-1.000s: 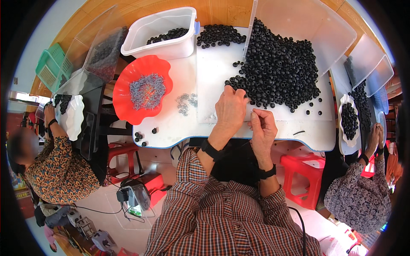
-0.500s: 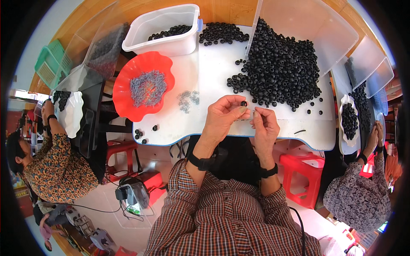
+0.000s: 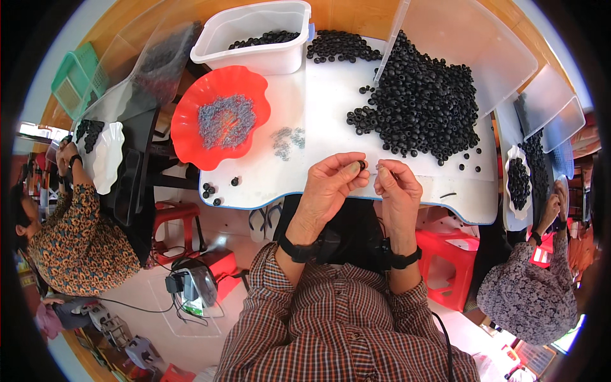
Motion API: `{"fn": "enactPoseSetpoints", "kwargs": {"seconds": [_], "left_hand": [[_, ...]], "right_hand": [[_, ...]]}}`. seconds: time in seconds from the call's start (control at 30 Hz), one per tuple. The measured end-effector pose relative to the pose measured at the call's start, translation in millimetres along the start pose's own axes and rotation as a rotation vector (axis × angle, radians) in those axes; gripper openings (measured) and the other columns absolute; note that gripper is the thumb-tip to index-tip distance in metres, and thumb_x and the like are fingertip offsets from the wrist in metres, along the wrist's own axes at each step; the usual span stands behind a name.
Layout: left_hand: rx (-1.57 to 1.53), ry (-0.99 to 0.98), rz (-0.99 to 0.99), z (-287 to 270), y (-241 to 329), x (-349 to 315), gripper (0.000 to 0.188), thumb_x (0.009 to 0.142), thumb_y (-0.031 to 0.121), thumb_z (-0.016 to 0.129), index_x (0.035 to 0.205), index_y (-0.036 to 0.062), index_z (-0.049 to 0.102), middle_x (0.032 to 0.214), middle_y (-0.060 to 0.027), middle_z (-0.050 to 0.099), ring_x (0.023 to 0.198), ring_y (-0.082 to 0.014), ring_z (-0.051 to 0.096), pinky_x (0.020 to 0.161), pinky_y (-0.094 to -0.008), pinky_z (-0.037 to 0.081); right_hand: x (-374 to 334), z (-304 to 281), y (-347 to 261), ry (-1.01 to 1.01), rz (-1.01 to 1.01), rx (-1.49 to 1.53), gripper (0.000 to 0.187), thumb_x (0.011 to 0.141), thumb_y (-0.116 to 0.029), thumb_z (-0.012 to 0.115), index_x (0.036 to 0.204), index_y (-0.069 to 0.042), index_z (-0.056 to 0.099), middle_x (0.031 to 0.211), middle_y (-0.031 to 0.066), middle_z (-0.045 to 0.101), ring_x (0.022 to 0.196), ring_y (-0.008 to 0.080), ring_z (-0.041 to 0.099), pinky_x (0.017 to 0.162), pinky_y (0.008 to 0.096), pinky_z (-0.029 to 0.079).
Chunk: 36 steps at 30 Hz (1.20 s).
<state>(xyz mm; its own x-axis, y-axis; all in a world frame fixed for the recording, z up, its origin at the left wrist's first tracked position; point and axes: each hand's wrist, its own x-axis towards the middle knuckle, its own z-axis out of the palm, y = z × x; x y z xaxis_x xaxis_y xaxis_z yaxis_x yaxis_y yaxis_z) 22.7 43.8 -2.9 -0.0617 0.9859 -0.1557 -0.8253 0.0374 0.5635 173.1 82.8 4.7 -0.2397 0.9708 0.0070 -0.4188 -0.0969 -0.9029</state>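
Left hand (image 3: 326, 186) pinched on a black bead (image 3: 362, 165), right hand (image 3: 400, 184) pinched nearby, contents unclear; bead's probably being lined up, steady aim needed.

One red bowl (image 3: 184, 130) and one white tub (image 3: 273, 58) sit upper left, with what look like five stray black beads (image 3: 235, 181) below; two red stools (image 3: 439, 256) flank lower centre.

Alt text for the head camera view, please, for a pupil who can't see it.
A person's left hand pinches a black bead beside their right hand over the near edge of a white table. Beyond lies a large heap of black beads; to its left is a red wavy-edged bowl of small greyish pieces.
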Motion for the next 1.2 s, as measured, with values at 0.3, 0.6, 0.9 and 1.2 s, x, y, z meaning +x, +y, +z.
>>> {"fn": "enactPoseSetpoints", "kwargs": {"seconds": [0.3,0.6,0.9,1.2], "left_hand": [[-0.055,-0.027,0.034,-4.7,-1.8,-9.6,0.023,0.094,0.004,0.058,0.115,-0.0053,0.061,0.098,-0.0131,0.068,0.084,-0.0185,0.068,0.078,-0.0307,0.058],[-0.024,-0.026,0.069,-7.3,0.8,-16.2,0.023,0.095,0.004,0.057,0.115,-0.0059,0.062,0.098,-0.0134,0.068,0.084,-0.0207,0.069,0.078,-0.0341,0.059],[0.066,0.033,0.099,-13.6,1.6,-23.5,0.022,0.094,0.002,0.058,0.113,-0.0052,0.063,0.098,-0.0125,0.068,0.084,-0.0176,0.068,0.076,-0.0294,0.059],[0.125,0.042,0.094,-23.7,5.6,-33.8,0.022,0.094,0.001,0.058,0.114,-0.0038,0.064,0.097,-0.011,0.067,0.082,-0.0167,0.066,0.074,-0.0285,0.058]], "right_hand": [[-5.4,15.2,2.6,-0.078,-0.013,0.021,0.015,0.089,-0.001,0.065,0.103,0.002,0.067,0.094,0.0028,0.062,0.075,0.0073,0.056,0.065,0.0207,0.045],[-7.8,22.8,7.3,-0.113,-0.002,-0.012,0.013,0.09,0.0,0.064,0.102,0.002,0.067,0.099,0.0051,0.062,0.085,0.0116,0.064,0.076,0.0245,0.055],[-8.9,26.6,8.4,-0.151,-0.02,-0.116,0.013,0.088,0.003,0.064,0.1,0.002,0.068,0.098,0.0047,0.06,0.083,0.0109,0.062,0.076,0.024,0.054],[-11.1,27.2,9.7,-0.218,0.028,-0.194,0.015,0.085,0.005,0.066,0.098,0.0,0.069,0.095,0.0019,0.06,0.08,0.0073,0.057,0.073,0.0205,0.047]]}}
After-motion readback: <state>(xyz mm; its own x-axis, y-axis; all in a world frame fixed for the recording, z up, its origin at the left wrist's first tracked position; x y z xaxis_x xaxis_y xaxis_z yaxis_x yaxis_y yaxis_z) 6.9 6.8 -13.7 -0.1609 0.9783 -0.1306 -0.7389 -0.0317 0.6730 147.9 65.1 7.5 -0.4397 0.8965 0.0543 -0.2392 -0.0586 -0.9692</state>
